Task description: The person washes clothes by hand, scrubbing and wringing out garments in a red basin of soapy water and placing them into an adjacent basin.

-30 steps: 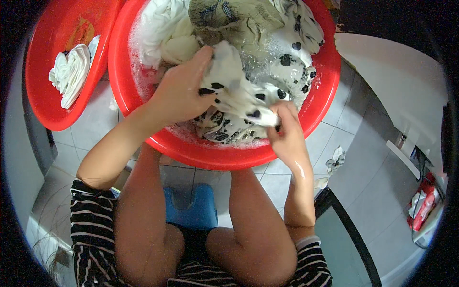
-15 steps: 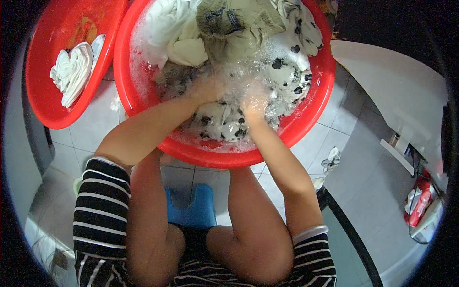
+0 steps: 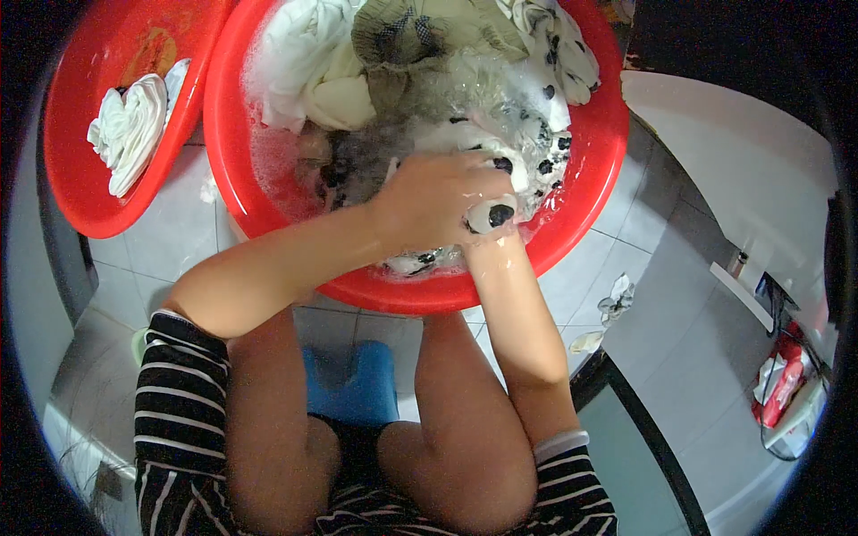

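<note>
Over large red basin (image 3: 402, 298), head view: left hand (image 3: 440, 198) curled, clamped on black-spotted white cloth (image 3: 488, 217), bunched just above sudsy water (image 3: 270, 170). Right hand mostly hidden behind it; grip cannot be told. Olive garment (image 3: 447, 36) beyond; white cloth bundle (image 3: 134, 132) in second red basin (image 3: 73, 192).

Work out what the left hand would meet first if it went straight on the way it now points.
The left hand points rightward and slightly away, so it would likely meet the black-spotted white cloth first, immediately ahead; depth within the red basin is unclear from this view.
</note>
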The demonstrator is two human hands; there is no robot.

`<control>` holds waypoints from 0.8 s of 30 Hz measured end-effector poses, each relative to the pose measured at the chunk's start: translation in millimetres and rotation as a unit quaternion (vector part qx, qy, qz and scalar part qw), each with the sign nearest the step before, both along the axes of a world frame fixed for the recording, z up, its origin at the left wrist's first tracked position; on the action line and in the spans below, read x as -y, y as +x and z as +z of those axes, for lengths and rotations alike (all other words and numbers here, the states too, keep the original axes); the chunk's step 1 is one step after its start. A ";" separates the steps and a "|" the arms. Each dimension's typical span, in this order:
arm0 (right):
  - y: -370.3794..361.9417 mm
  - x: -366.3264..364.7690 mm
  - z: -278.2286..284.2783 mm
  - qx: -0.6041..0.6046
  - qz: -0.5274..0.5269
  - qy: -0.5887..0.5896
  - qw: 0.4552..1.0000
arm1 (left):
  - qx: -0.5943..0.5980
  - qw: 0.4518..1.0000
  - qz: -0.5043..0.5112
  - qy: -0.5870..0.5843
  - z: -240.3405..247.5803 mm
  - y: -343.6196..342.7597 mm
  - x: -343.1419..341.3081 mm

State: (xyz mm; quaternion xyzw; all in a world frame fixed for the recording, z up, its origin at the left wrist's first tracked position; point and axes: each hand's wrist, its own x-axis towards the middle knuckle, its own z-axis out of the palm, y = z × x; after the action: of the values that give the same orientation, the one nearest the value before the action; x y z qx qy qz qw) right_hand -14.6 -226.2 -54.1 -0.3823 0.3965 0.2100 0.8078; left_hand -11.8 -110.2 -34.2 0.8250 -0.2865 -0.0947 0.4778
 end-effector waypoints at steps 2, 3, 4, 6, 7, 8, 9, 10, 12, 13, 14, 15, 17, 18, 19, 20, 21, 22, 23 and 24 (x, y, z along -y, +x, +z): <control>-8.9 -23.2 9.4 0.009 0.006 -0.025 1.000 | -0.058 0.998 0.029 0.026 -1.9 17.3 -8.6; -12.0 -34.6 11.7 0.015 0.013 -0.039 0.999 | -0.110 0.991 0.064 0.039 -11.2 30.4 -16.9; -12.2 -38.4 18.5 0.028 0.021 -0.063 0.997 | -0.051 0.984 0.167 0.019 -40.4 43.0 -17.8; -19.2 -27.4 15.4 0.043 0.023 -0.077 0.996 | -0.063 0.990 0.128 0.019 -24.6 35.1 -9.3; -23.5 -21.7 8.3 0.059 0.024 -0.086 0.994 | -0.075 0.993 0.089 0.025 -14.5 26.4 -5.4; -40.3 -1.4 -22.5 0.115 -0.035 -0.020 0.993 | 0.008 0.999 0.035 -0.031 -7.7 10.7 6.7; -43.7 -2.3 -6.3 0.230 -0.057 0.109 0.965 | 0.013 0.995 -0.065 0.076 16.7 -1.0 5.4; -36.4 8.6 -11.3 0.200 -0.053 0.157 0.966 | 0.006 0.997 -0.059 0.043 12.0 -2.1 3.2; -25.1 9.2 -5.6 0.126 -0.015 0.008 0.992 | -0.002 0.999 -0.045 0.022 2.7 -3.7 -8.3; -17.8 1.4 5.6 0.078 0.019 -0.191 0.978 | -0.036 0.999 0.003 0.034 -5.6 -0.9 -17.2; -4.4 -0.4 18.7 0.081 0.049 -0.226 0.970 | -0.071 0.995 0.052 0.045 -16.9 1.5 -27.4; -6.6 14.4 24.1 0.142 0.105 -0.276 0.945 | -0.101 0.987 0.070 0.101 -20.9 7.3 -38.2; -18.7 18.8 34.1 0.263 0.272 -0.512 0.771 | 0.030 0.982 0.116 0.144 -29.1 7.3 -61.5; -28.6 19.4 25.0 0.276 0.280 -0.563 0.727 | 0.028 0.983 0.116 0.138 -31.3 3.5 -60.2; -36.0 22.3 17.3 0.319 0.319 -0.622 0.640 | 0.039 0.985 0.088 0.141 -34.7 -3.4 -57.0; -40.3 15.5 9.9 0.321 0.351 -0.654 0.589 | 0.051 0.984 0.063 0.157 -39.1 -9.5 -58.8; -45.1 10.9 5.6 0.317 0.382 -0.688 0.529 | 0.050 0.985 0.063 0.156 -46.3 -15.4 -56.1; -49.4 10.1 -5.7 0.296 0.408 -0.682 0.531 | 0.052 0.982 0.020 0.179 -54.7 -21.5 -52.4; -53.4 6.9 -18.8 0.295 0.409 -0.678 0.535 | 0.050 0.976 -0.025 0.209 -61.4 -27.6 -52.7; -53.0 7.8 -24.3 0.294 0.422 -0.701 0.494 | -0.036 0.980 -0.047 0.191 -65.8 -21.1 -52.2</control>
State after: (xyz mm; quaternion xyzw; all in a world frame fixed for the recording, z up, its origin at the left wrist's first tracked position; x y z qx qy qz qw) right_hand -67.6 -234.0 -78.4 -0.9843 -0.0556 0.0542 0.1588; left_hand -33.0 -58.0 -100.0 0.8829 -0.2841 -0.1996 0.3161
